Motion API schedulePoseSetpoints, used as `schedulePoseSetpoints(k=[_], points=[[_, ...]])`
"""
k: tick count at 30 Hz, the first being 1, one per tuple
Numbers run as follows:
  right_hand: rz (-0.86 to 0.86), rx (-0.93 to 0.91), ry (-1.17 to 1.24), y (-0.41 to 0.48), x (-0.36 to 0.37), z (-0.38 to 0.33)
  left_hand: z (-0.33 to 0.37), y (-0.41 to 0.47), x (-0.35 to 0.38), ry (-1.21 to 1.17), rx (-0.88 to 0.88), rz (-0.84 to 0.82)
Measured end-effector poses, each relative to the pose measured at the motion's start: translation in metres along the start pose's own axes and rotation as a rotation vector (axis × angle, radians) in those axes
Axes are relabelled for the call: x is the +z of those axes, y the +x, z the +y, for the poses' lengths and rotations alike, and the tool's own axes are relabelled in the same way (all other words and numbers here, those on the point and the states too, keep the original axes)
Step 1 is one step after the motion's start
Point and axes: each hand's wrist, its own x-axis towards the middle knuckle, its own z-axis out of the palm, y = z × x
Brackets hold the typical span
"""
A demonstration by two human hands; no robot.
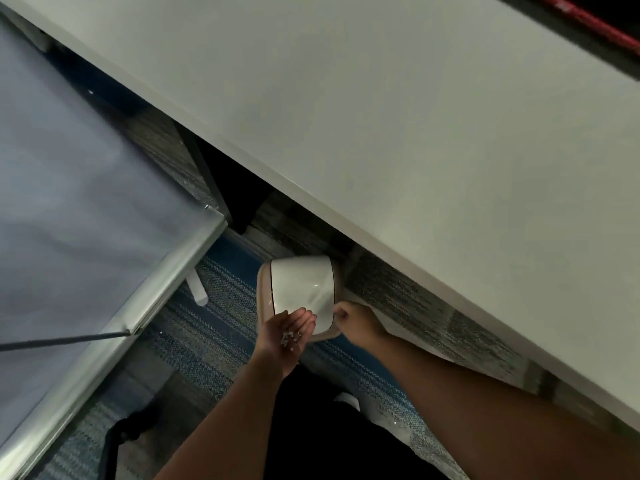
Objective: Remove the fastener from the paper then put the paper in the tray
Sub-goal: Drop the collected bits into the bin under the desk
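Left grip (278, 329), spread palm-up, cupped tiny staples (290, 338), probably light and easily spilled, at a white-lined bin (301, 289) whose rim the right grip (349, 320) clasped.

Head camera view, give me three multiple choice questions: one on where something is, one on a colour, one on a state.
1. Where do the small pale pieces lie? A on the table; B in the left hand palm; C on the grey panel.
2. What colour is the liner of the bin? A red; B green; C white.
3. What is the right hand doing? A gripping the bin's rim; B lying flat on the table; C holding a sheet of paper.
Answers: 1 B, the pieces rest in the upturned palm over the bin. 2 C, the liner shows white inside the beige bin. 3 A, its fingers curl over the rim.
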Motion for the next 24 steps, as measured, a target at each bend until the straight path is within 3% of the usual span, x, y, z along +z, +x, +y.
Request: schedulePoseSetpoints(k=[9,13,18,24], points=[[-0.103,0.071,0.091,0.046,0.038,0.007,-0.008,0.078,-0.015,-0.017,-0.050,0.111],[-0.072,0.059,0.106,0.049,0.044,0.009,-0.010,0.095,-0.007,0.033,-0.046,0.078],[-0.033,0.035,0.145,0.055,0.041,0.014,-0.007,0.111,-0.003,0.034,-0.063,-0.091],[0.002,0.147,0.262,0.055,0.040,0.010,-0.007,0.116,-0.002,0.028,-0.021,-0.033]])
